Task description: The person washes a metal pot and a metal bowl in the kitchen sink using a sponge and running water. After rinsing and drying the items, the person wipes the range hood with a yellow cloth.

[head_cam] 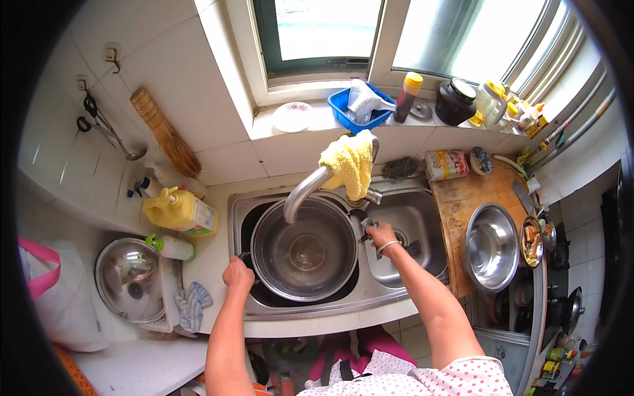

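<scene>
A large steel pot (304, 250) rests in the left basin of a double sink, under the curved metal faucet (307, 190). My left hand (238, 273) grips the pot's black left handle. At the pot's right handle, my right hand (380, 235) is closed on a crumpled grey scrubber (369, 223); whether it also grips the handle is unclear. The pot looks wet inside, with a brownish round patch at its bottom. A yellow cloth (349, 161) hangs over the faucet. Below my right hand, a dark scrubbing pad (413, 249) lies in the right basin (391, 272).
Right of the sink, a steel bowl (492, 247) stands on a wooden board (448, 198). To the left are a yellow detergent jug (181, 212), a green-topped spray bottle (171, 246), a glass lid (130, 279) and a striped cloth (193, 306). Jars line the windowsill.
</scene>
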`<act>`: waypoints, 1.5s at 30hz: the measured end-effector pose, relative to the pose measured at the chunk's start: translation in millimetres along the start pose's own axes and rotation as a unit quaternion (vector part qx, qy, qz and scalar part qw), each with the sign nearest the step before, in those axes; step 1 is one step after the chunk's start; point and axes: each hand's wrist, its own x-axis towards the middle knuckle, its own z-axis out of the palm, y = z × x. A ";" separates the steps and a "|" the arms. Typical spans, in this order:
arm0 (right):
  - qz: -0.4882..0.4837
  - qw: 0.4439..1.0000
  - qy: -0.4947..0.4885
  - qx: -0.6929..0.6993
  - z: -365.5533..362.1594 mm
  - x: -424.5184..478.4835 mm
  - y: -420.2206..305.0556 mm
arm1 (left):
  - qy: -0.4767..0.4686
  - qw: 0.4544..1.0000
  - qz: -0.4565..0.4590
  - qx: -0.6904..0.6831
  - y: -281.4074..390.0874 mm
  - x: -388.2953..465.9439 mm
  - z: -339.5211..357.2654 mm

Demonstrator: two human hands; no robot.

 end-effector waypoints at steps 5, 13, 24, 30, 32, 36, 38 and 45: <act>-0.012 1.000 0.007 0.026 2.3 2.0 1.0 | 0.063 0.987 0.011 -0.149 -3.1 -3.4 -15.7; -0.087 0.993 0.017 0.083 8.5 -26.9 -38.4 | 0.124 0.919 0.025 -0.372 -24.0 3.7 -61.1; -0.149 0.985 -0.007 0.089 -83.1 -170.3 -82.8 | 0.063 0.838 0.124 -0.528 -10.8 -93.3 -109.3; -0.230 0.971 0.035 0.050 -129.0 -171.1 -67.3 | 0.067 0.820 0.154 -0.548 19.8 -129.5 -89.5; -0.234 0.971 0.012 0.044 -135.4 -178.0 -60.3 | 0.069 0.826 0.147 -0.541 10.1 -145.4 -84.2; -0.230 0.972 0.006 0.043 -170.2 -193.8 -40.9 | 0.062 0.795 0.164 -0.581 36.0 -176.1 -94.7; -0.218 0.975 0.014 0.051 -192.1 -201.2 -36.6 | 0.061 0.816 0.166 -0.550 54.5 -190.4 -108.6; -0.234 0.971 0.051 0.015 -245.9 -208.4 -12.3 | 0.092 0.827 0.191 -0.521 121.0 -245.4 -171.5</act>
